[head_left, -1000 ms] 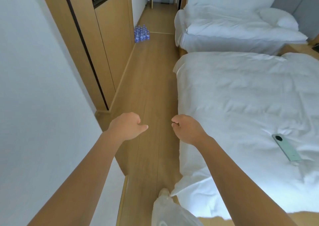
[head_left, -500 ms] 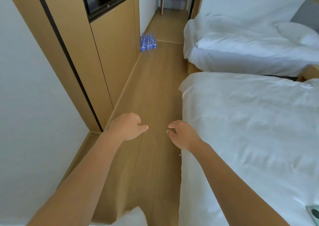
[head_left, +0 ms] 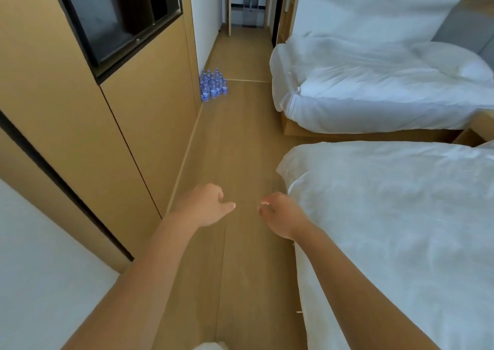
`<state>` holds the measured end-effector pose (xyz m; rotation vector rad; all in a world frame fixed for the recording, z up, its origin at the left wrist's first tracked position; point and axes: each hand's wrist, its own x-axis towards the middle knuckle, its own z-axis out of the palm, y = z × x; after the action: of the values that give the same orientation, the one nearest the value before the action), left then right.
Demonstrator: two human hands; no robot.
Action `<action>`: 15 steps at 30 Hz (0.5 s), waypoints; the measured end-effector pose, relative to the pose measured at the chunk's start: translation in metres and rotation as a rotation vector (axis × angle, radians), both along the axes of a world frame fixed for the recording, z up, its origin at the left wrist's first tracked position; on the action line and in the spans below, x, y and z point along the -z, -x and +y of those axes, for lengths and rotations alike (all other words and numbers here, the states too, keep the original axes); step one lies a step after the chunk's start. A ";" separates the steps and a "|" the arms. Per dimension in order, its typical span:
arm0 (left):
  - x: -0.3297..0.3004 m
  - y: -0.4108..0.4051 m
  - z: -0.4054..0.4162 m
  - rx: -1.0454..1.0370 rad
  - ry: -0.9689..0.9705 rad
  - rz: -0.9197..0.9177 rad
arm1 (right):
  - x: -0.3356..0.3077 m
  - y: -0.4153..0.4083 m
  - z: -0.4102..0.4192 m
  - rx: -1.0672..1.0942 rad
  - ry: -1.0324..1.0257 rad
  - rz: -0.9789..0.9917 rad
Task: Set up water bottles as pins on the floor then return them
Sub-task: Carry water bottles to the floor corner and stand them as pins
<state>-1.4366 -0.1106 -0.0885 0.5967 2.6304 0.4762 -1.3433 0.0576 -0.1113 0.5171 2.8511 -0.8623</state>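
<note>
Clear plastic water bottles [head_left: 213, 86] clustered upright | wood-plank floor [head_left: 240, 146]

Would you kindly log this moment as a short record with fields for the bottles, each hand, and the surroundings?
bottles: cluster standing upright on the floor, far down the aisle, beside the cabinet
left hand: held out over the floor, fingers loosely curled, holding nothing
right hand: held out beside the near bed, loosely curled, holding nothing
far bed: white bedding, to the right of the bottles across the aisle
doorway: open, past the bottles
</note>
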 end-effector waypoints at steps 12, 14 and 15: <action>0.005 0.194 0.068 0.017 -0.022 -0.038 | 0.011 0.188 0.070 0.036 0.030 0.018; 0.009 0.229 0.084 0.007 -0.006 -0.034 | 0.017 0.224 0.087 0.020 0.021 0.021; 0.011 0.247 0.094 0.001 0.002 -0.027 | 0.019 0.243 0.097 0.012 0.021 0.023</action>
<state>-1.6837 -0.0167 -0.0994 0.5863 2.6043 0.4778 -1.5863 0.1544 -0.1306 0.5257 2.8590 -0.9056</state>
